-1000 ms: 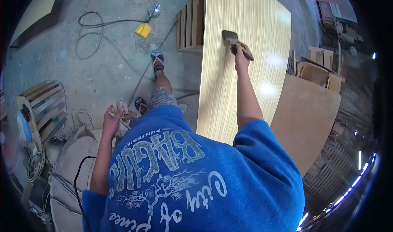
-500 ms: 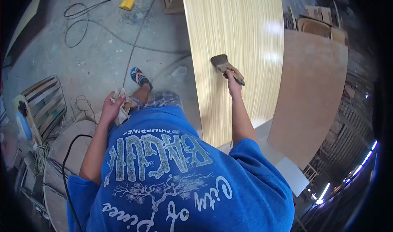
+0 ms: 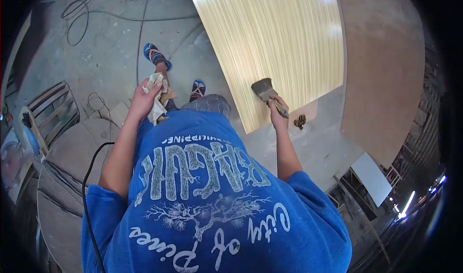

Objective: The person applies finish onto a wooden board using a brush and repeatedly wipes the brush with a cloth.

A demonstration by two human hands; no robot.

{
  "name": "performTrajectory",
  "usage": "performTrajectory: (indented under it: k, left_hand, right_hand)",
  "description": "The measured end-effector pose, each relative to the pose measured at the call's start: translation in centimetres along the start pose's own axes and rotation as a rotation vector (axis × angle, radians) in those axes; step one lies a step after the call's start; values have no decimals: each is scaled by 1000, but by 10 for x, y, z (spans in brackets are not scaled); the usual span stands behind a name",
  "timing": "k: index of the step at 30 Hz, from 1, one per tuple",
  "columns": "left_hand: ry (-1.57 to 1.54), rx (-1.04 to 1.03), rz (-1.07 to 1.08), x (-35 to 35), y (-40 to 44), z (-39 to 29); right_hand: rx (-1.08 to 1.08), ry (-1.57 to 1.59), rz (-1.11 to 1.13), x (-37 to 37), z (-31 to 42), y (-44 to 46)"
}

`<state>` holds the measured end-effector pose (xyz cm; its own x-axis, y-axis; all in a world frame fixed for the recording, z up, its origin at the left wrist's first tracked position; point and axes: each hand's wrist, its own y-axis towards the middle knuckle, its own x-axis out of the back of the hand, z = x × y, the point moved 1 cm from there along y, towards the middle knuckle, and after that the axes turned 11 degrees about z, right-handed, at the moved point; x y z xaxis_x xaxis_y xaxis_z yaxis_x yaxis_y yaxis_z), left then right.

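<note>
My right hand (image 3: 278, 113) is closed round the handle of a wide, dark-bristled paintbrush (image 3: 263, 90). The bristles lie over the near part of a glossy board (image 3: 275, 36) with cream and tan wood-grain stripes; whether they press on it I cannot tell. At my left side, my left hand (image 3: 145, 97) grips a crumpled, off-white rag (image 3: 156, 106) with brownish patches, which hangs down from the fingers.
A plain brown board (image 3: 381, 70) lies right of the striped one. A small dark clump (image 3: 299, 122) sits just past its near edge. A black cable (image 3: 87, 191) hangs at my left, near a slatted wooden chair (image 3: 50, 111). Another cable (image 3: 120, 17) crosses the concrete floor.
The brush in my right hand has moved toward the near end of the striped board. My view has shifted, bringing the board's near edge, the dark clump and my second foot into sight.
</note>
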<state>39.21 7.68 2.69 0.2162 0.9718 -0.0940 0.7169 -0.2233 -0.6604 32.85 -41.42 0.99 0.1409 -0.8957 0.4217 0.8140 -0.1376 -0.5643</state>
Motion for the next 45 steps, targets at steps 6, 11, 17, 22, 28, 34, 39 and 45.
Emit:
performTrajectory:
  k: [6,11,17,22,28,34,39,45]
  left_hand:
    - [64,50,15,-43,-20,16]
    - [60,23,-6,-46,-20,19]
    - [4,-7,-36,-30,-14,-9]
    - [4,-34,-83,15,1,-21]
    - [-98,-28,-135,103,26,-53]
    - [-95,52,-218,201,49,-94]
    - [-176,75,-315,255,64,-116]
    - [-241,60,-357,302,84,-134]
  right_hand:
    - [-32,-72,-69,37,-114,-100]
    - [-252,-81,-34,54,-154,-152]
    - [-280,-529,105,22,-67,-94]
    - [-180,-566,86,-20,11,-10]
    - [-87,-532,104,-71,130,101]
    - [20,-592,8,-127,268,225]
    - [43,-633,-1,-164,394,330]
    - [191,-559,-49,-208,524,464]
